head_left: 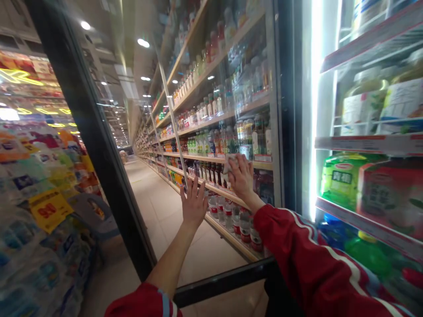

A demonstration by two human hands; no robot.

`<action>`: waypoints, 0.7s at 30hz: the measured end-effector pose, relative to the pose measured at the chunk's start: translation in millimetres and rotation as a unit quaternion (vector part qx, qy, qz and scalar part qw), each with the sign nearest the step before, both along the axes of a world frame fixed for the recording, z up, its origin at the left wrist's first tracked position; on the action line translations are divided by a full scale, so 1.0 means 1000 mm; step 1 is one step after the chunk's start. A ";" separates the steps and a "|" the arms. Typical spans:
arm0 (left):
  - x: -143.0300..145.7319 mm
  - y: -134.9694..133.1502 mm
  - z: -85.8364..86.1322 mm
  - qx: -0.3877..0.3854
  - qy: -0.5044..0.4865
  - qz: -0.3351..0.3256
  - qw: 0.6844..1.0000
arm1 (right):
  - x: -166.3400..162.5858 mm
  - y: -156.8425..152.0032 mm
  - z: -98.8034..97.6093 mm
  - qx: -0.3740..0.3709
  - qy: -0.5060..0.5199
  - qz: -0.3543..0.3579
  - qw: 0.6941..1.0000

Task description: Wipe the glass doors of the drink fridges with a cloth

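A glass fridge door point(205, 237) in a black frame stands swung open before me, and shelves of bottles show in its pane. My right hand point(242, 178) presses a crumpled whitish cloth point(229, 163) against the glass, fingers bent over it. Lower and to the left, my left hand point(194, 204) rests on the pane with its fingers spread and nothing in it. Red sleeves with pale stripes cover my arms, the left one pushed up.
At right is the lit fridge point(319, 110) with bottles and a green pack point(343, 178) on its shelves. Wrapped bottle packs point(29, 246) with a yellow price sign point(50, 208) are stacked at left. The door's black left edge point(99, 145) runs slantwise between.
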State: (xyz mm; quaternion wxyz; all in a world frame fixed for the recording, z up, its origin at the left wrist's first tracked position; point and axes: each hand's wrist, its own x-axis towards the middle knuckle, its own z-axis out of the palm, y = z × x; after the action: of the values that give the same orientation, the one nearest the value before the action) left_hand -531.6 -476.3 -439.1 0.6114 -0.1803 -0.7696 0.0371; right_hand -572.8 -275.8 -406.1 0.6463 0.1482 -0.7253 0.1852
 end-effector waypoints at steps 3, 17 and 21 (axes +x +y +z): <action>0.000 0.000 0.000 0.007 -0.008 -0.003 1.000 | -0.007 0.021 -0.001 -0.097 0.008 -0.021 0.995; 0.000 0.003 -0.002 0.020 -0.020 0.006 1.000 | -0.013 0.061 -0.011 -0.169 -0.008 -0.018 0.985; 0.000 0.006 -0.002 0.023 -0.011 0.008 1.000 | -0.014 0.073 -0.016 -0.245 -0.002 -0.020 0.969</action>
State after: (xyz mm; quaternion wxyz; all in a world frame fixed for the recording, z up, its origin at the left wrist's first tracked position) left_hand -531.6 -470.6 -441.6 0.6068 -0.1605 -0.7781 0.0225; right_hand -587.2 -203.2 -422.2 0.6648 -0.0294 -0.6620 0.3450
